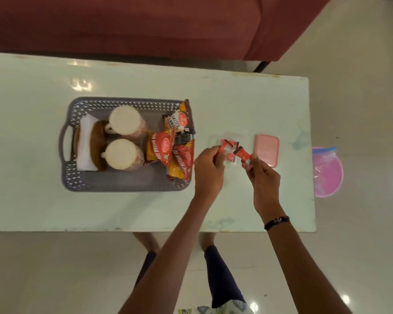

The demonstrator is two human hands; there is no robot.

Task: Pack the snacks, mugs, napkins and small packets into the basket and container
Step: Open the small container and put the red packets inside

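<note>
While both hands work over the clear container [225,152] on the pale table [236,105], the left hand [208,168] pinches one small red packet [222,147] and the right hand [262,175] pinches another [243,155]. More red packets lie inside the container. Pink lid [266,152] lies just right of it. Grey basket [123,182], left, holds two upturned mugs [124,120], folded napkins [84,143] and snack bags [161,148].
</note>
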